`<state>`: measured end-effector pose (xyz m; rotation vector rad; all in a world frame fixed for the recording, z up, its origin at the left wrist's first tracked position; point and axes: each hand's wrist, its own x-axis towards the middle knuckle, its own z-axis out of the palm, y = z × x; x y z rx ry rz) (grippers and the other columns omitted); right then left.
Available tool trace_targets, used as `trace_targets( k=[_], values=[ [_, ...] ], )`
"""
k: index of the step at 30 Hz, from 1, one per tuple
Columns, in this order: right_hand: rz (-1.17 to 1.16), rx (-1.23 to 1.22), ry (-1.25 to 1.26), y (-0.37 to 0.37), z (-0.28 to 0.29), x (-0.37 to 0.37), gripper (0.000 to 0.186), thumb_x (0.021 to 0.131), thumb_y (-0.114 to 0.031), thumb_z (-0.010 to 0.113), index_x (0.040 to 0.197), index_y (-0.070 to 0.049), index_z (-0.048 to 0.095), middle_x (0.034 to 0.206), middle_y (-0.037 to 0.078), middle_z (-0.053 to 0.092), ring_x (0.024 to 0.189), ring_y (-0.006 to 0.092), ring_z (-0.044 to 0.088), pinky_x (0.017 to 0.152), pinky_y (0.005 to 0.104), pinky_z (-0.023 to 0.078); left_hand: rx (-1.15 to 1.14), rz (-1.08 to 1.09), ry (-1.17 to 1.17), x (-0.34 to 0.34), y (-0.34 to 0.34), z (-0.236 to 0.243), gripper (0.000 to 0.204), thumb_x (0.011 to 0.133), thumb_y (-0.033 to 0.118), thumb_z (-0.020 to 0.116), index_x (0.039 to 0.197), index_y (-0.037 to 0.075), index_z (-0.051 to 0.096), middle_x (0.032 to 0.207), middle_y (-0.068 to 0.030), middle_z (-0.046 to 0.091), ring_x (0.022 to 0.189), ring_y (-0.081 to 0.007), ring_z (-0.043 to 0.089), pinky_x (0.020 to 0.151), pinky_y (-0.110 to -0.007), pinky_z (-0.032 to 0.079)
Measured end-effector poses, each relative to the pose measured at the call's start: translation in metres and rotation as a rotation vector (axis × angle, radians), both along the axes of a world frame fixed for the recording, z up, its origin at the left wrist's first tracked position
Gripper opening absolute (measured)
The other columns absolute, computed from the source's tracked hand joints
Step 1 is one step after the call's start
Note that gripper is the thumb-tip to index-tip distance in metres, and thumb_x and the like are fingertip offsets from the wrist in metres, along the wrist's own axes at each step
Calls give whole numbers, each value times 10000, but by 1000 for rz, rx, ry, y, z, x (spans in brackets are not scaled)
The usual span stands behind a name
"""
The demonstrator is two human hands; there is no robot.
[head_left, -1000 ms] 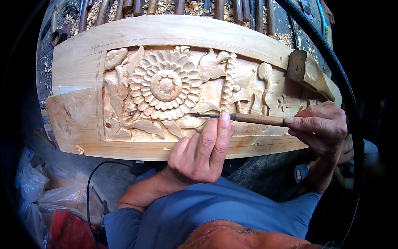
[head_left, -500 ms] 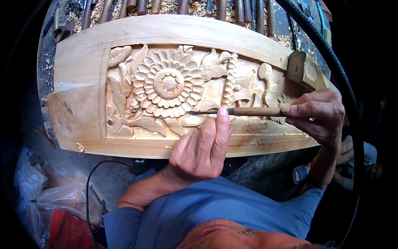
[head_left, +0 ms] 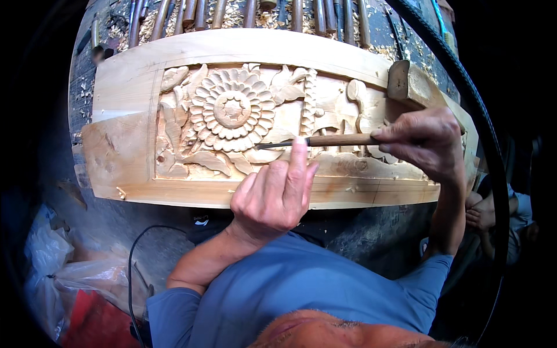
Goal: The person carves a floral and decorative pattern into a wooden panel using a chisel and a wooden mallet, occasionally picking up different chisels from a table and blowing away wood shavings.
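A pale wooden panel (head_left: 125, 156) lies across the bench, carved with a large sunflower (head_left: 232, 109), leaves and scrolls. My right hand (head_left: 422, 142) grips the wooden handle of a carving chisel (head_left: 325, 140), which lies nearly level with its metal tip just below the flower. My left hand (head_left: 277, 191) rests on the panel's lower edge, with its fingers raised against the chisel shaft to steady it.
Several more wooden-handled chisels (head_left: 255, 11) lie in a row with shavings behind the panel. A wooden mallet (head_left: 409, 84) rests at the panel's right end. A thick black hose (head_left: 464, 87) curves down the right. Plastic bags (head_left: 52, 261) and a black cable (head_left: 136, 255) are at lower left.
The chisel has slid left along the carving and now lies more level. My right hand has risen a little with it, and my left fingers stay against the shaft.
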<state>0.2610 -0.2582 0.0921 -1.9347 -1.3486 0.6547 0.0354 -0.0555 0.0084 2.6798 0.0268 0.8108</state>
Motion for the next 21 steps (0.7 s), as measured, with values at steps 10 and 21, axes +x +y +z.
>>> trace_targets(
  k=[10,21],
  values=[
    [-391,82,132,-39,11,-37,292,895,20,827,1187,22,809,833,120,800,600,66,671,477,179,456,-142,-244,-56,-28,4,-4,397,919,68,698,1309,0,726,769,11,529,590,-92,473,512,-249,381],
    [-924,378,411,-42,-63,-92,259,990,26,731,1246,37,768,805,62,728,531,34,566,463,169,401,-83,157,6,-7,27,22,495,836,253,906,1245,42,723,1037,-94,700,887,-242,699,710,-385,552]
  ],
)
